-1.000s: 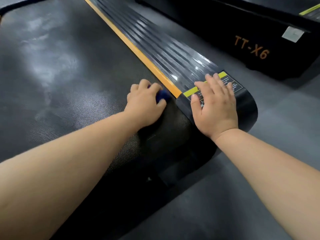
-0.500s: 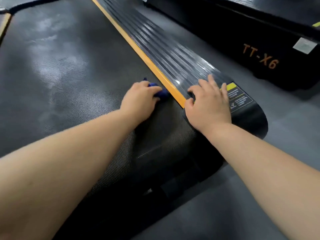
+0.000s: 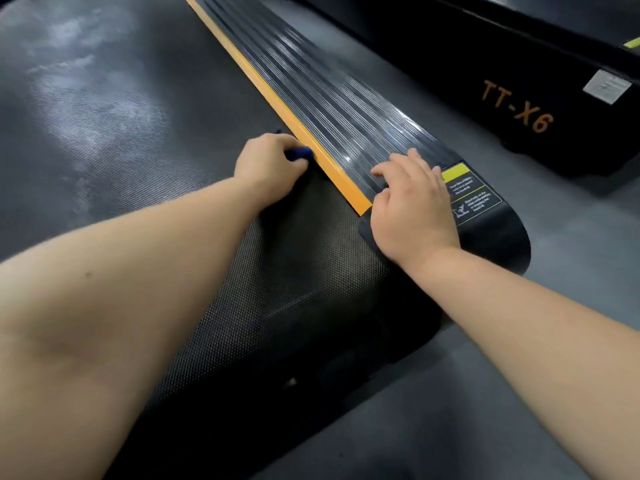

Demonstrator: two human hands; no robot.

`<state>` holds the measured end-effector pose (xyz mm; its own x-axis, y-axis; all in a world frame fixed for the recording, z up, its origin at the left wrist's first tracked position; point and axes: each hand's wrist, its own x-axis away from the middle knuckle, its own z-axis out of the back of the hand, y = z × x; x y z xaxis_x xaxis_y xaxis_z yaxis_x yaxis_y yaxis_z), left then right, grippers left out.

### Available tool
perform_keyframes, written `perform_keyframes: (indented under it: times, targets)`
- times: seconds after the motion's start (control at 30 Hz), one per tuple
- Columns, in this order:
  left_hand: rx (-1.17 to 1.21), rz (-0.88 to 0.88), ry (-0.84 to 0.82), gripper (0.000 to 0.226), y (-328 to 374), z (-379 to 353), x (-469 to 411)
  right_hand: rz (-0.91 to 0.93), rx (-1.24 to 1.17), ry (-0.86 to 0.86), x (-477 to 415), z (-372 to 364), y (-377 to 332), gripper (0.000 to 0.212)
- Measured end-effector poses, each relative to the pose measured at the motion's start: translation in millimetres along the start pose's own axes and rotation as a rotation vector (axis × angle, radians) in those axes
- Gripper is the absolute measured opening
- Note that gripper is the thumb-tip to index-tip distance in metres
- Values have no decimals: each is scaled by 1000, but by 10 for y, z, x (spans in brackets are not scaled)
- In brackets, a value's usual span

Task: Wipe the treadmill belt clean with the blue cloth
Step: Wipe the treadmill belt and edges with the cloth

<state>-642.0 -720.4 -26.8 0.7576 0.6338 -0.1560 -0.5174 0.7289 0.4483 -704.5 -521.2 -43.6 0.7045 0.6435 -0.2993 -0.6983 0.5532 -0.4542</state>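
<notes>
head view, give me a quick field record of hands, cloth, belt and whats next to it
left hand: grips blue cloth against the treadmill belt, beside the orange strip
right hand: rests on the ribbed side rail, by the warning label
treadmill belt: dark, textured, pale smears farther up
neighbour: black machine marked TT-X6

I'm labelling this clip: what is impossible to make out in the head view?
Blue cloth: mostly hidden under the left hand, head view.
Warning label: print too small and blurred.
White sticker: text blurred.
Treadmill belt: far end cut off by the top edge.
</notes>
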Motion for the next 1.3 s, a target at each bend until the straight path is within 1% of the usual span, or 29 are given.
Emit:
perform_keyframes:
  times: [0.1, 0.23, 0.43, 0.5, 0.6, 0.63, 0.67, 0.7, 0.73, 0.77, 0.8, 0.83, 0.9, 1.0, 1.03, 1.1, 1.13, 1.17, 1.2, 1.27, 1.3]
  targets:
    - [13, -47, -24, 21, 156, -63, 331, -1, -81, 95, 51, 35, -3, 36]
    - [-2, -191, -46, 20, 337, -203, 826, -35, -155, 215, 221, 68, 94, 37]
    - [-63, -311, -102, 19, 399, -84, 1140, -78, -138, 229, 437, 102, 295, 37]
    - [-54, -417, -137, 21, 381, -34, 1345, -72, -110, 226, 456, 94, 296, 34]
    - [-84, -616, -236, 25, 342, 25, 1614, -66, -102, 259, 481, 83, 251, 31]
    - [-86, -616, -210, 25, 308, 49, 1580, -65, -104, 259, 489, 84, 231, 31]
    - [-78, -556, -137, 25, 282, 66, 1487, -63, -103, 250, 500, 81, 221, 32]
    - [-63, -455, -49, 25, 260, 70, 1357, -57, -91, 238, 519, 75, 222, 33]
    - [-60, -332, 5, 24, 254, 69, 1225, -45, -70, 228, 546, 64, 233, 34]
    - [-68, -215, 10, 22, 260, 47, 1127, -32, -46, 218, 572, 58, 242, 35]
    - [-79, -149, -1, 22, 288, -6, 1083, -26, -29, 209, 592, 53, 256, 36]
    - [-91, -127, -4, 21, 328, -65, 1093, -29, -26, 202, 603, 56, 260, 35]
    - [-80, -176, -4, 21, 430, -136, 1232, -44, -25, 201, 601, 52, 264, 34]
    - [-46, -386, -25, 20, 491, -141, 1538, -49, 7, 216, 585, 31, 250, 36]
    - [-63, -487, -59, 20, 458, -111, 1573, -46, 18, 221, 590, 17, 238, 38]
    - [-180, -665, -172, 22, 356, 1, 1469, -28, 36, 232, 604, -6, 238, 43]
    - [-233, -681, -193, 23, 295, 42, 1365, -24, 45, 231, 612, -12, 248, 44]
    - [-256, -638, -158, 24, 240, 62, 1234, -27, 51, 228, 612, -8, 256, 43]
    - [-245, -530, -97, 24, 204, 74, 1103, -34, 51, 224, 611, -7, 260, 40]
    - [-187, -239, 4, 24, 234, 18, 973, -49, 49, 226, 619, 6, 259, 38]
    - [-156, -169, 29, 23, 290, -57, 997, -55, 54, 224, 623, 10, 258, 38]
